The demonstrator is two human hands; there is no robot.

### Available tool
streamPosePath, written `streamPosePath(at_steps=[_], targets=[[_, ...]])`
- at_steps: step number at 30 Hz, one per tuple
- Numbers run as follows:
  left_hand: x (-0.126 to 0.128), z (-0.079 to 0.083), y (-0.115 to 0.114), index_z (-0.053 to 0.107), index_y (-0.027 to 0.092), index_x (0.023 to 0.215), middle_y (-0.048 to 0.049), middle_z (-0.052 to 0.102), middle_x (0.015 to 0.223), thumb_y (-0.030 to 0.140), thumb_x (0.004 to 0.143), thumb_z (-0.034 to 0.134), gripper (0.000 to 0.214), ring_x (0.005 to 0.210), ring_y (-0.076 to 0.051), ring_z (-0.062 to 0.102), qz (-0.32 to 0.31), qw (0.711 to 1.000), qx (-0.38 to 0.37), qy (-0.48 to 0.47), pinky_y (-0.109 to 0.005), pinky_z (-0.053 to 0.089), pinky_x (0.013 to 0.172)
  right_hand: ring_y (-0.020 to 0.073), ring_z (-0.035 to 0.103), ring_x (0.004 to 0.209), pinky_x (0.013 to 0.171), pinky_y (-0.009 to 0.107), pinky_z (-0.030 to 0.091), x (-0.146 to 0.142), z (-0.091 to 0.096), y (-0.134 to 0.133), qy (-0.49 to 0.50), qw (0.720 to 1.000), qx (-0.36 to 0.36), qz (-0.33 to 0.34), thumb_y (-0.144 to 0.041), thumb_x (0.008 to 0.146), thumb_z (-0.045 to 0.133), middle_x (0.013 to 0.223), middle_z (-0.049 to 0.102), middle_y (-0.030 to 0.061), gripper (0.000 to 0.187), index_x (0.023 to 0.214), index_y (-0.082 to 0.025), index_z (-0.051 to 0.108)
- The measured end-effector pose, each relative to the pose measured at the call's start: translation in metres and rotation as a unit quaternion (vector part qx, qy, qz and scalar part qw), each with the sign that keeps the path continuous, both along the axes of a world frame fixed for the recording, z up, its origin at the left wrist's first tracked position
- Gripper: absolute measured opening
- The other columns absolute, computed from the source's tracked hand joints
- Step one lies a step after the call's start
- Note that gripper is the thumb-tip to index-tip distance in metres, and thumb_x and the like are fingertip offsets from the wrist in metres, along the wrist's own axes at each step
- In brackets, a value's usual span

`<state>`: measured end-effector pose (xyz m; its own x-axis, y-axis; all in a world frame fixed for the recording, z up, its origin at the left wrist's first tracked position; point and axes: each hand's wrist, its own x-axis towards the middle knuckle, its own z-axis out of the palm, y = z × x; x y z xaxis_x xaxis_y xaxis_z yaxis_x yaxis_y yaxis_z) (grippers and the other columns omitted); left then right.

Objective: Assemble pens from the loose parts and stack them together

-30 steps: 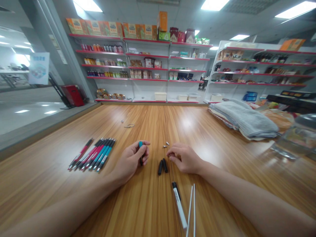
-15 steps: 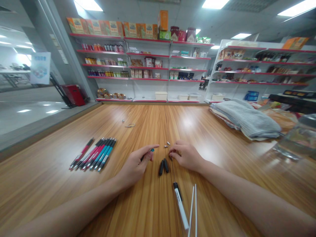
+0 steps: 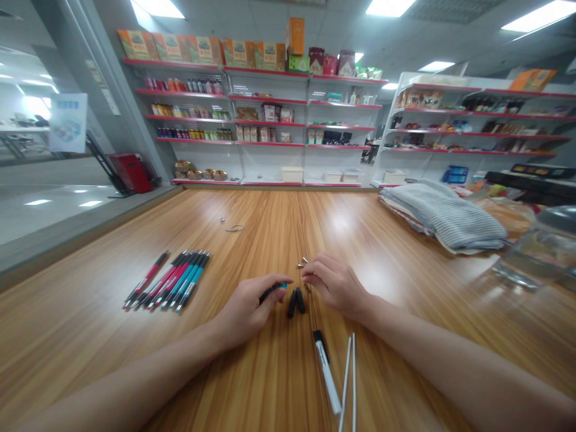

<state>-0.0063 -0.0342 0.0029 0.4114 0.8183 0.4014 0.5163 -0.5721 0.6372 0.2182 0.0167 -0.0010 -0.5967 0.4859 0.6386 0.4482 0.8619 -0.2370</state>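
Observation:
My left hand (image 3: 249, 306) pinches a short black pen part with a teal end (image 3: 272, 290), held low over the wooden table (image 3: 279, 228). My right hand (image 3: 335, 285) is closed in a pinch just to its right; what its fingertips hold is too small to make out. Two black pen pieces (image 3: 296, 302) lie between the hands, and small metal tips (image 3: 302, 263) lie just beyond. A white pen barrel with a black end (image 3: 327, 372) and two thin white refills (image 3: 350, 378) lie nearer to me.
A row of several assembled red and teal pens (image 3: 171, 281) lies at the left. A small ring and a metal bit (image 3: 233, 227) sit farther back. Folded striped cloths (image 3: 445, 219) and a clear container (image 3: 535, 252) are at the right. Stocked shelves (image 3: 270, 120) line the back.
My left hand has turned the teal-ended part from upright to lying sideways and moved right toward the black pieces. My right hand has shifted a little left.

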Motion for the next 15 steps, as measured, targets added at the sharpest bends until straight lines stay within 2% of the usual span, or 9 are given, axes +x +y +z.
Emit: streamPosePath(at_steps=[4,8,15], targets=[[0.000,0.001,0.000,0.060,0.019,0.108,-0.0025,0.067,0.088,0.023,0.092,0.047,0.021,0.079,-0.013,0.061,-0.019,1.000,0.015,0.010,-0.023,0.047,0.075,0.0178,0.056,0.085,0.077,0.031,0.047,-0.005,0.000,-0.009,0.019,0.998,0.016,0.056,-0.021,0.092,0.051,0.089,0.061,0.0061,0.009,0.099,-0.020,0.057],[0.002,0.004,-0.002,0.060,0.019,0.107,-0.0036,0.065,0.090,0.023,0.093,0.045,0.021,0.080,-0.014,0.060,-0.040,0.998,0.029,0.027,-0.024,0.045,0.074,0.0176,0.057,0.085,0.077,0.031,0.048,-0.007,0.000,-0.010,0.024,0.997,0.024,0.072,-0.021,0.091,0.054,0.089,0.063,0.0055,0.012,0.102,-0.020,0.056],[0.004,0.004,-0.003,0.060,0.018,0.096,-0.0017,0.062,0.080,0.026,0.094,0.043,0.019,0.072,-0.012,0.055,-0.035,0.997,0.041,0.053,-0.022,0.041,0.068,0.0163,0.058,0.081,0.076,0.029,0.047,-0.009,0.002,-0.015,0.026,0.994,0.019,0.102,-0.028,0.089,0.059,0.086,0.064,0.0041,0.015,0.102,-0.021,0.056]])
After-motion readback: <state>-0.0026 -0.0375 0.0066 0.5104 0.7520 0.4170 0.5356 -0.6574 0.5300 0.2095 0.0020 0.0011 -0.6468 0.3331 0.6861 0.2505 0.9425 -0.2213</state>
